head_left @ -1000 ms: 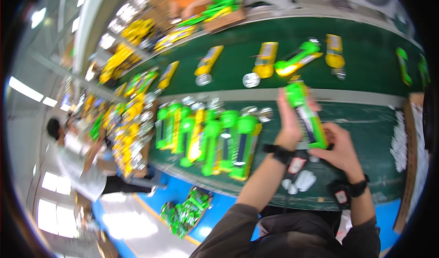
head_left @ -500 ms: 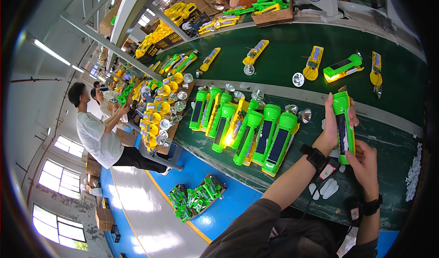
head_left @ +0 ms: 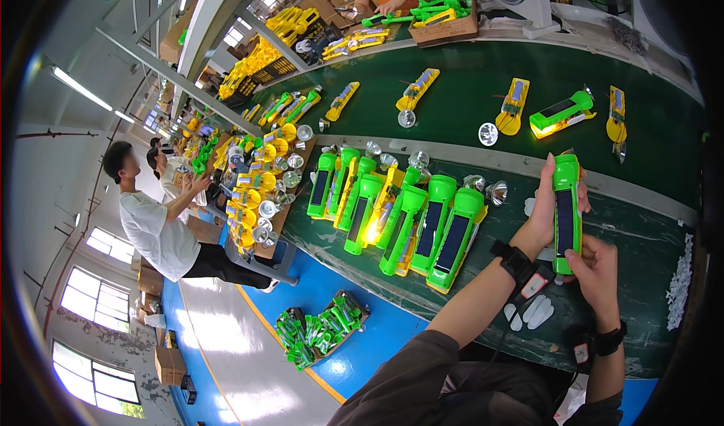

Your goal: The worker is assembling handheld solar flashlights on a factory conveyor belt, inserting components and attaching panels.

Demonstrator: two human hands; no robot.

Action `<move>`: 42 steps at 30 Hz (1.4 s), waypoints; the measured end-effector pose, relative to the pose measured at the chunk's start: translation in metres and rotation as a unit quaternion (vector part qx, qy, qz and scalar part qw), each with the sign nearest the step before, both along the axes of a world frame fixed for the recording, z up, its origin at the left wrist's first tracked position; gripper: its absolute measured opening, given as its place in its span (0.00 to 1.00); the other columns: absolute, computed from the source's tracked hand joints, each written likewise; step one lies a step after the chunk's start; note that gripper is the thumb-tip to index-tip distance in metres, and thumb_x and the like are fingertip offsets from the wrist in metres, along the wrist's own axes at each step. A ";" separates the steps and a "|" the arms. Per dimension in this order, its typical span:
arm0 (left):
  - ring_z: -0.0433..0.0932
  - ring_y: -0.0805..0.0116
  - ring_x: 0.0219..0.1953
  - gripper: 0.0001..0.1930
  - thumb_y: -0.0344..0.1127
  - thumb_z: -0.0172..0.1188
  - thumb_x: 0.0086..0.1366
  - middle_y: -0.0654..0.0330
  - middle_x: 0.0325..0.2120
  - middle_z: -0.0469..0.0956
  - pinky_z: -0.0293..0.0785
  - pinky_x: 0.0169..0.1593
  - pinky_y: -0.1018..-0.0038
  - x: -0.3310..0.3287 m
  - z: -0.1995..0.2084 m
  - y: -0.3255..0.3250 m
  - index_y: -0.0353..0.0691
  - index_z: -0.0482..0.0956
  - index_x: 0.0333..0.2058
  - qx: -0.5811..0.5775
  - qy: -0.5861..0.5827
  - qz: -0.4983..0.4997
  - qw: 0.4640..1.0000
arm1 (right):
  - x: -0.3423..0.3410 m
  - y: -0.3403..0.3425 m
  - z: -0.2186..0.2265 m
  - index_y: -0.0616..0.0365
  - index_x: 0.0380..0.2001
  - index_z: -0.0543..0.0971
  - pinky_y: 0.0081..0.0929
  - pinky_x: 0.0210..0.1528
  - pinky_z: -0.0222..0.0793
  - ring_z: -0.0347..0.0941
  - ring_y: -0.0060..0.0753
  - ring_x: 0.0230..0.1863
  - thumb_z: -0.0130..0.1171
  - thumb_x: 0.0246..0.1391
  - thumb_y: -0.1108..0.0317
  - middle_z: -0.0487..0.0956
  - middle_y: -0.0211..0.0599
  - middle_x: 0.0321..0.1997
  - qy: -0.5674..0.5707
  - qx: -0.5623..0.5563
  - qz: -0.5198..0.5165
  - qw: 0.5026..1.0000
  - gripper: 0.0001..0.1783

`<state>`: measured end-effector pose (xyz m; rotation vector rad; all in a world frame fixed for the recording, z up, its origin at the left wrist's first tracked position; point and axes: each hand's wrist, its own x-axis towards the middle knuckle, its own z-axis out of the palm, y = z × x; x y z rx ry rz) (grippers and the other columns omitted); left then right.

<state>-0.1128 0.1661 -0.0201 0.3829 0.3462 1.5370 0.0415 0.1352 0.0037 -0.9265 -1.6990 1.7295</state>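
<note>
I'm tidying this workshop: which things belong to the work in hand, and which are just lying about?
Likely work in hand:
green plastic flashlight with dark rectangular panel, in left hand and right hand
row of green plastic flashlights
yellow plastic half-shells with round silver reflectors

Apparently lying about:
crumpled white scraps
flat white oval pieces, purpose unclear
brown cardboard carton, lower left

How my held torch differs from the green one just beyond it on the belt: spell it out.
The held torch is in the left hand, right hand at its lower end; the belt torch lies on the belt.
The held torch shows no glow; the belt torch glows at one end.
The held torch runs up the picture; the belt torch slants across.
Both are green with dark panels.
</note>
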 end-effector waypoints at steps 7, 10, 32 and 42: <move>0.76 0.63 0.38 0.29 0.49 0.52 0.63 0.56 0.36 0.73 0.75 0.44 0.65 0.006 0.005 -0.011 0.39 0.61 0.57 0.038 -0.011 -0.088 0.995 | 0.004 0.010 -0.005 0.72 0.40 0.74 0.17 0.21 0.75 0.79 0.30 0.27 0.47 0.60 0.63 0.80 0.42 0.31 0.092 -0.037 -0.026 0.995 0.18; 0.75 0.62 0.42 0.31 0.32 0.58 0.58 0.57 0.42 0.70 0.75 0.45 0.66 0.004 -0.003 -0.009 0.40 0.58 0.59 0.065 0.091 -0.116 0.987 | 0.002 0.013 -0.011 0.70 0.42 0.72 0.16 0.20 0.72 0.79 0.30 0.28 0.45 0.62 0.58 0.79 0.45 0.34 0.158 -0.087 -0.066 0.981 0.21; 0.72 0.56 0.51 0.38 0.41 0.61 0.59 0.49 0.48 0.70 0.74 0.50 0.63 0.004 -0.005 -0.008 0.37 0.51 0.62 0.057 0.228 -0.026 0.972 | 0.007 0.025 -0.020 0.63 0.39 0.72 0.19 0.19 0.67 0.72 0.26 0.20 0.45 0.63 0.55 0.79 0.44 0.34 0.289 -0.319 0.014 0.903 0.19; 0.72 0.65 0.39 0.29 0.43 0.54 0.64 0.56 0.38 0.70 0.72 0.46 0.66 0.016 0.001 -0.008 0.36 0.57 0.58 0.001 0.208 -0.026 0.978 | 0.016 0.023 -0.014 0.66 0.39 0.71 0.17 0.19 0.70 0.76 0.25 0.21 0.41 0.64 0.49 0.79 0.43 0.29 0.242 -0.321 0.052 0.914 0.25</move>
